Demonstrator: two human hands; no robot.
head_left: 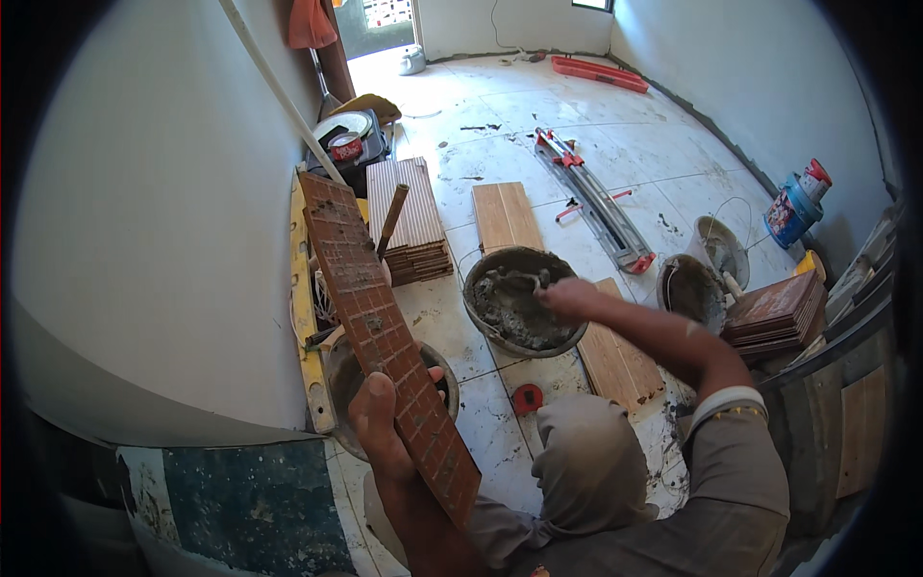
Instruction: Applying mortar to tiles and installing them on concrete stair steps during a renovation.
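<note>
My left hand [386, 418] is closed around a long brown tile [361, 322], thumb on one edge and fingertips showing at the other. Its grid-patterned underside faces up, dotted with grey mortar. Behind it sits a bucket [341, 409]. My right hand is not in view. A hooded co-worker in grey [591, 462] is bent over below me, reaching the right hand [567, 300] into a black mortar bucket [519, 337], apparently on a tool whose shape is unclear. A wooden handle [394, 212] stands up beside my tile; what holds it is hidden.
Stacked tiles [404, 192] and a yellow level [311, 385] lie left; wood-look planks [505, 212] and a tile cutter [591, 197] ahead. More buckets [716, 240] and dark tiles [774, 317] stand right. A long pole [274, 77] leans on the left wall.
</note>
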